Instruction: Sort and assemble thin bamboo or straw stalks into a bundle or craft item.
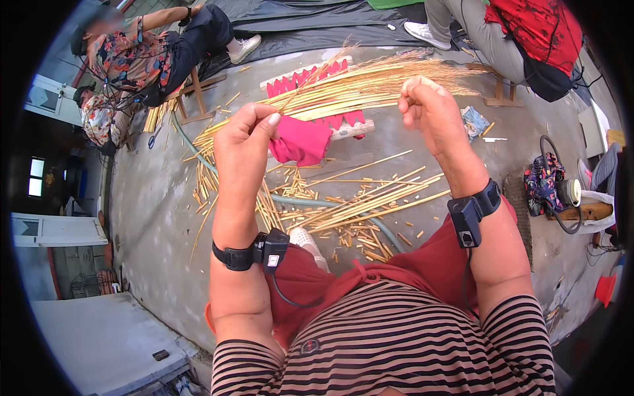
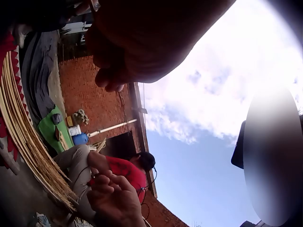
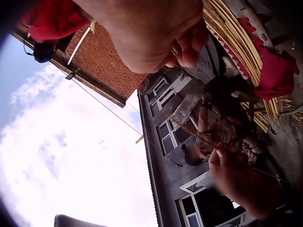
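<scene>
My left hand is raised over the bundle and pinches a thin stalk between thumb and finger. In the right wrist view, the brushy end of this stalk points up and away from the left hand. My right hand is up at the bundle's brushy end, fingers loosely bent, with nothing visible in them; the left wrist view shows this hand too. Below both hands, a bundle of long yellow stalks lies across a rack with red zigzag cloth. A pink cloth hangs at its near side.
Loose stalks and short cut pieces lie on the ground near my feet, with a grey-green hose among them. People sit at the upper left and upper right. A flowered bag stands at the right.
</scene>
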`<state>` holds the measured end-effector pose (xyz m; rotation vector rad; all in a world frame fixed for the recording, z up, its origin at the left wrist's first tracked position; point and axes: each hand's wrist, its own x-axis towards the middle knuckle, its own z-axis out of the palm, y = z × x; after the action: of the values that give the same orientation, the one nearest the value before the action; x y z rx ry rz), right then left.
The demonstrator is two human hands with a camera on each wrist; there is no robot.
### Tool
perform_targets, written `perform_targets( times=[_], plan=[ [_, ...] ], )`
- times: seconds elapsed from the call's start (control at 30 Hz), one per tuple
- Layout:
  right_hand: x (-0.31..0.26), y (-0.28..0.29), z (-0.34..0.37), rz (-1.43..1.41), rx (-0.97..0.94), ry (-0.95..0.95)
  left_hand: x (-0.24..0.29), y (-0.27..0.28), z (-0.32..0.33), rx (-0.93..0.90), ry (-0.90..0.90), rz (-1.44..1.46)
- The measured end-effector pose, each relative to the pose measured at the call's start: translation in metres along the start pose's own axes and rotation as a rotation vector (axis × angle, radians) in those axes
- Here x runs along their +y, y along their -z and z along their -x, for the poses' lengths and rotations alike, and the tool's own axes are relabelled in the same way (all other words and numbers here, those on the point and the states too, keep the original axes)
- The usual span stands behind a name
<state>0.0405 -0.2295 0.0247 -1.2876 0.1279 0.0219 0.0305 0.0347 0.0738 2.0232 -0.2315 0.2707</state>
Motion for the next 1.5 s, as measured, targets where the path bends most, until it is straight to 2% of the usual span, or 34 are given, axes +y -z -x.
perform_targets(
  times=[0.07,0.13,0.23,0.27,0.47,0.57,0.77,1.27,1.37,1.5],
  plan=[
    [0.004,-0.005,0.002,-0.045,-0.098,0.008,-0.001,0.0,0.001,-0.074,0.134,0.148],
    [0.012,-0.007,0.002,-0.053,-0.216,0.013,-0.001,-0.002,0.003,-0.145,0.168,0.154],
    [0.012,-0.025,0.011,0.084,-0.277,0.061,-0.001,-0.009,0.005,-0.248,0.218,0.167],
    [0.012,-0.029,0.013,0.053,-0.304,0.058,-0.001,-0.012,0.007,-0.283,0.235,0.173],
    [0.015,-0.032,0.012,-0.012,-0.284,0.096,0.006,-0.025,0.01,-0.422,0.309,0.133],
    [0.017,-0.035,0.015,0.026,-0.286,0.087,0.014,-0.038,0.013,-0.345,0.288,0.152],
    [0.021,-0.043,0.022,0.097,-0.31,0.058,0.001,-0.052,0.014,-0.305,0.175,0.127],
    [0.017,-0.039,0.023,0.117,-0.297,0.023,0.0,-0.058,0.017,-0.254,0.199,0.218],
    [0.017,-0.039,0.022,0.113,-0.258,0.004,0.002,-0.058,0.017,-0.247,0.207,0.231],
    [0.022,-0.023,0.003,-0.038,-0.073,0.058,0.014,-0.05,0.016,-0.142,0.201,0.247]
  ],
)
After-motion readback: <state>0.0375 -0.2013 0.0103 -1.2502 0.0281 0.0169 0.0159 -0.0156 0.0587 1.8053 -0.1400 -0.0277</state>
